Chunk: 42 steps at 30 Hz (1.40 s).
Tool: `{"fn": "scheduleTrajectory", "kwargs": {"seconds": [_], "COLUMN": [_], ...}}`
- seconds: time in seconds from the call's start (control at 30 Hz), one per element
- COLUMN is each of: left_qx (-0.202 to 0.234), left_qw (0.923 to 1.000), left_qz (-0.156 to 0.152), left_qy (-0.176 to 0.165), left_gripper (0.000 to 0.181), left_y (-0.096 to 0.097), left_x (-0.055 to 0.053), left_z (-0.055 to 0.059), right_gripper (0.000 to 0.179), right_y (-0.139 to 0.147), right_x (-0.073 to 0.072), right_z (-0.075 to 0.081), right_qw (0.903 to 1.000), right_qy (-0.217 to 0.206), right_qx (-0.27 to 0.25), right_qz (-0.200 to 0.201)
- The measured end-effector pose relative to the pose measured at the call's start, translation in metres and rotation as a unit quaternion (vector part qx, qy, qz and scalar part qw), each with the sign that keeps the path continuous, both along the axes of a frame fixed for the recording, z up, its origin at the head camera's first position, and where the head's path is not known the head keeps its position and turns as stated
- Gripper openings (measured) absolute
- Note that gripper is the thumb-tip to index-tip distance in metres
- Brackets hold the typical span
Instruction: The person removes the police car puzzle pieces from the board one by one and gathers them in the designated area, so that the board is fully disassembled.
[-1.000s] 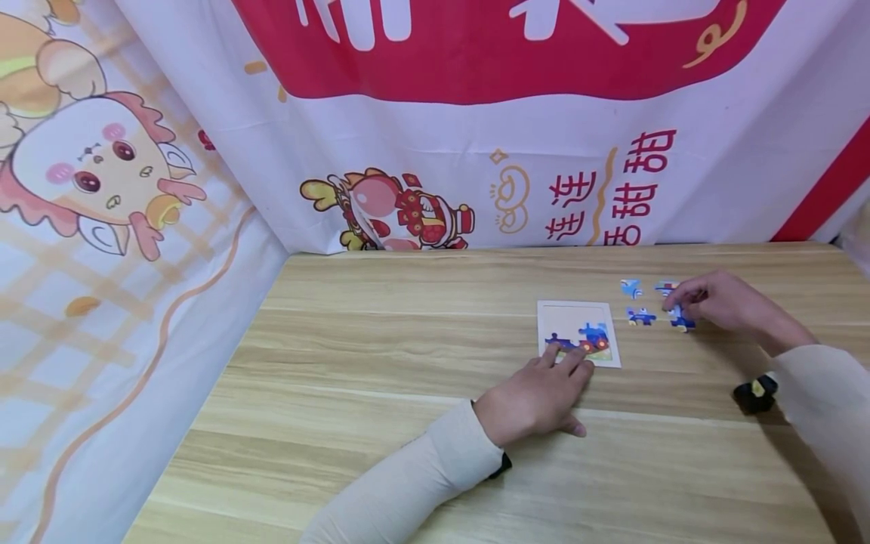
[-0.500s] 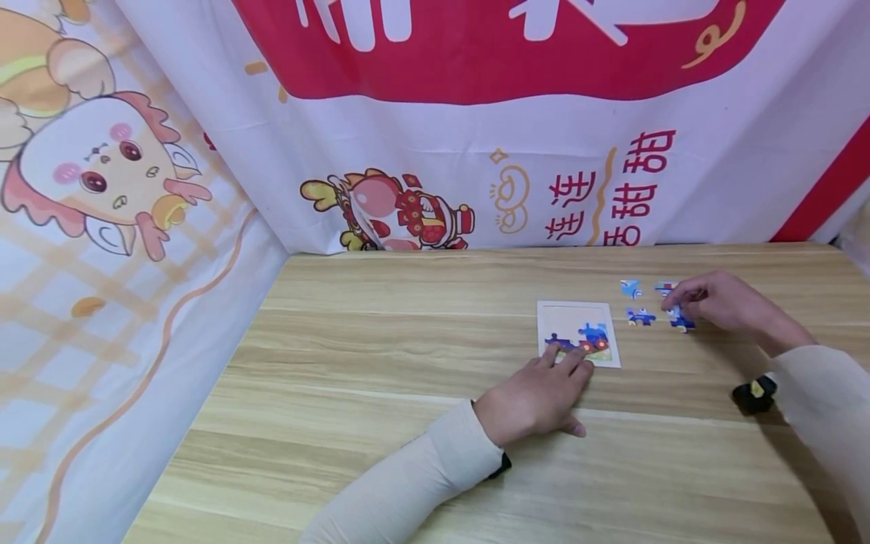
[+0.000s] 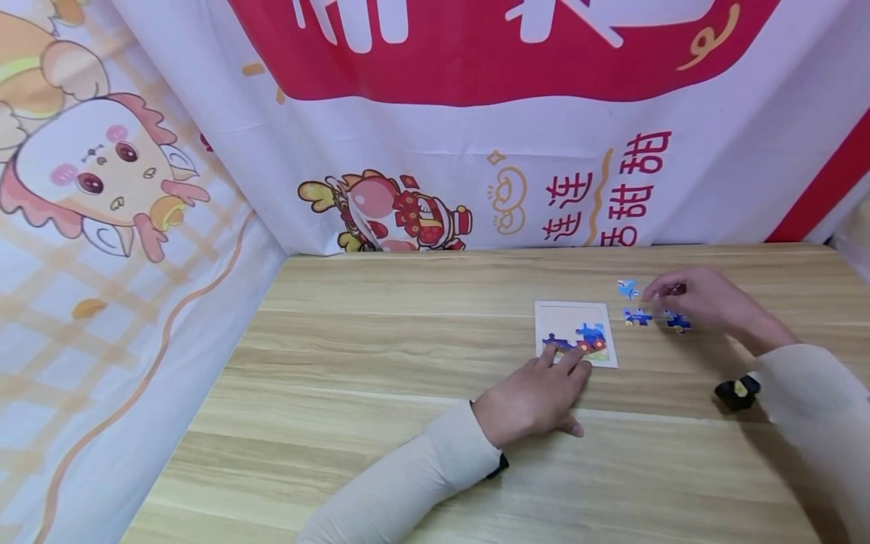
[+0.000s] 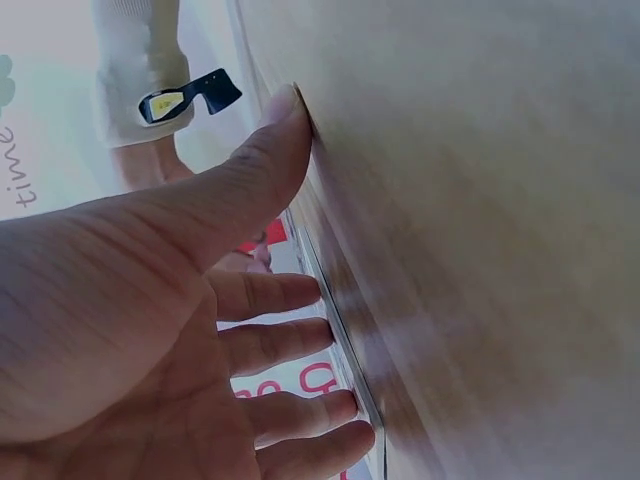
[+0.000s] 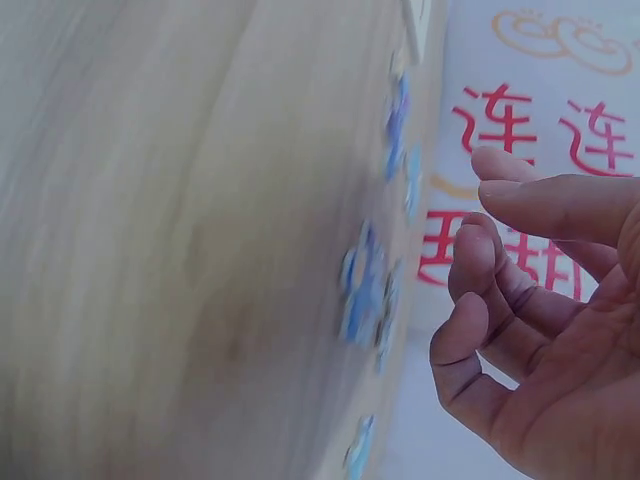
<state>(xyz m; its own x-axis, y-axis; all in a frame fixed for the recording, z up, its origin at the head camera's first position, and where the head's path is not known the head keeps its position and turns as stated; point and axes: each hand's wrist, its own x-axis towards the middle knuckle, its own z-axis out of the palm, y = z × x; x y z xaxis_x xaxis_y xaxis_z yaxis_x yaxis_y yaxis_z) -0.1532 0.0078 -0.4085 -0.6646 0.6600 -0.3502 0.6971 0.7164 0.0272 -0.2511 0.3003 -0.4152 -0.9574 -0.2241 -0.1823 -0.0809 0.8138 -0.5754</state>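
Left hand [image 3: 533, 400] rests straight-fingered on the puzzle frame [image 3: 564, 317]; right hand [image 3: 701, 298], loosely curled and empty, hovers over puzzle pieces [image 3: 637, 317].

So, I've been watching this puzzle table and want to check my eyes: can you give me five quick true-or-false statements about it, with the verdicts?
1. The left hand touches the puzzle frame with its fingers. True.
2. Every part of the frame is filled. False: fitted pieces sit in its lower part, while the upper part is bare.
3. In the head view, loose puzzle pieces lie to the right of the frame. True.
4. The right hand rests on the frame. False: it is apart from the frame, by the loose pieces.
5. Both sleeves are bright red. False: they are pale cream.
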Motion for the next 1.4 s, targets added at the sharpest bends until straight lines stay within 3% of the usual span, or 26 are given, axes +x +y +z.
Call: {"fn": "scheduleTrajectory", "kwargs": {"seconds": [0.23, 0.43, 0.77, 1.07, 1.4], "left_qx": [0.009, 0.018, 0.009, -0.006, -0.01], "left_qw": [0.9996, 0.9998, 0.9999, 0.9998, 0.9998], "left_qz": [-0.015, -0.006, -0.01, -0.018, -0.017], "left_qy": [0.021, -0.002, -0.001, 0.004, 0.009], "left_gripper": [0.09, 0.088, 0.089, 0.087, 0.088], "left_y": [-0.001, 0.001, 0.005, 0.005, 0.006], "left_x": [0.002, 0.0, 0.0, -0.002, -0.002], "left_z": [0.001, 0.001, -0.003, -0.003, -0.003], "right_gripper": [0.023, 0.021, 0.019, 0.017, 0.018], "right_y": [-0.02, -0.035, -0.055, -0.074, -0.082], "right_x": [0.001, 0.001, -0.001, -0.001, 0.0], "right_z": [0.004, 0.006, 0.004, -0.001, -0.004], "right_qw": [0.9998, 0.9991, 0.9962, 0.9923, 0.992], "right_qy": [0.012, 0.021, 0.028, 0.007, -0.012], "right_qx": [-0.015, -0.024, -0.049, -0.069, -0.069], "right_qz": [0.01, 0.026, 0.067, 0.103, 0.104]}}
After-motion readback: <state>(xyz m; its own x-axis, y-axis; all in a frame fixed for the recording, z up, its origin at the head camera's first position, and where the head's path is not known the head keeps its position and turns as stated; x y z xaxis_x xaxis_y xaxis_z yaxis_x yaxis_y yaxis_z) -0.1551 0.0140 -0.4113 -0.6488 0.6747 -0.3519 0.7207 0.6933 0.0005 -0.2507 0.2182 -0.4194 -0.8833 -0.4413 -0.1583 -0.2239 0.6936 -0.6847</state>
